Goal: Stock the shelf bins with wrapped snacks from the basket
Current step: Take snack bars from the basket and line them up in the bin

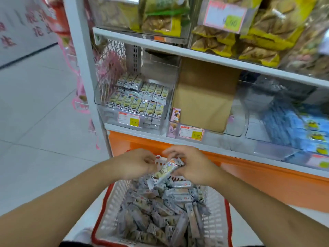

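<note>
A white basket with a red rim [216,211] stands at the bottom centre, filled with several silver-wrapped snacks [160,209]. Above its far end my left hand [135,163] and my right hand [192,166] meet around one wrapped snack bar [166,171], which lies tilted between them. My right hand grips its upper end; my left hand's curled fingers hold its lower end. On the shelf above, a clear bin [106,111] holds neat rows of the same snacks [140,98].
A second clear bin [236,122] holds a brown cardboard box [204,97] and pink packs. Blue packs [292,125] fill the bin to the right. Yellow snack bags [249,36] sit on the upper shelf. Orange shelf base [249,175] runs behind the basket. Tiled floor lies left.
</note>
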A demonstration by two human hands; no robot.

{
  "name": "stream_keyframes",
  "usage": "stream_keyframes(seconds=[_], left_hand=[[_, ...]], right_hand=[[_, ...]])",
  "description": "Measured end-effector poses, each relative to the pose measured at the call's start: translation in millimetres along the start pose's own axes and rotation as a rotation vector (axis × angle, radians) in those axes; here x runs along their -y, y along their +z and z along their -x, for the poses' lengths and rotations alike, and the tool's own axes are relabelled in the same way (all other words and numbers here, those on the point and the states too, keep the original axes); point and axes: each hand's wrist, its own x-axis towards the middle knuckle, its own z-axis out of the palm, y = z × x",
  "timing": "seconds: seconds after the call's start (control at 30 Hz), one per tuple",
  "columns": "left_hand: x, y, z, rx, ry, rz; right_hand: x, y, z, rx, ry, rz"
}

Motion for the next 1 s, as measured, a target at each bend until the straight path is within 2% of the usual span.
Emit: stream_keyframes(seconds=[0.17,0.23,0.33,0.4,0.5,0.7,0.77,0.83,0.93,1.0], left_hand=[[-18.1,-18.8,33.6,0.179,0.098,0.270],[-20.3,-19.4,38.5,0.139,0.099,0.404],[-25.0,-21.9,38.4,-0.009,0.085,0.545],[-27.8,-25.9,35.9,-0.097,0.073,0.632],[-32.1,-30.8,31.5,-0.128,0.079,0.702],[-36.5,-39.0,25.5,-0.185,0.084,0.730],[-36.4,-48.3,24.2,-0.217,0.100,0.662],[-31.0,-65.5,20.9,-0.364,0.122,0.472],[-5.0,-94.0,10.8,-0.627,0.132,-0.024],[20.6,-105.5,-0.8,-0.629,0.065,-0.282]], right_hand=[[43.0,-25.2,19.1,-0.057,-0.114,-0.151],[47.0,-24.3,20.9,-0.149,-0.131,-0.086],[49.1,-21.5,18.0,-0.345,-0.186,0.076],[56.8,-20.4,17.9,-0.340,-0.222,0.105],[65.9,-16.4,15.6,-0.261,-0.202,0.168],[77.0,-18.7,-3.3,-0.356,-0.147,0.128],[84.1,-22.3,-11.2,-0.377,-0.140,0.101],[97.7,-28.6,-26.1,-0.403,-0.137,0.093],[120.0,-42.3,-72.5,-0.441,-0.142,0.141],[129.9,-52.6,-114.5,-0.437,-0.135,0.202]])
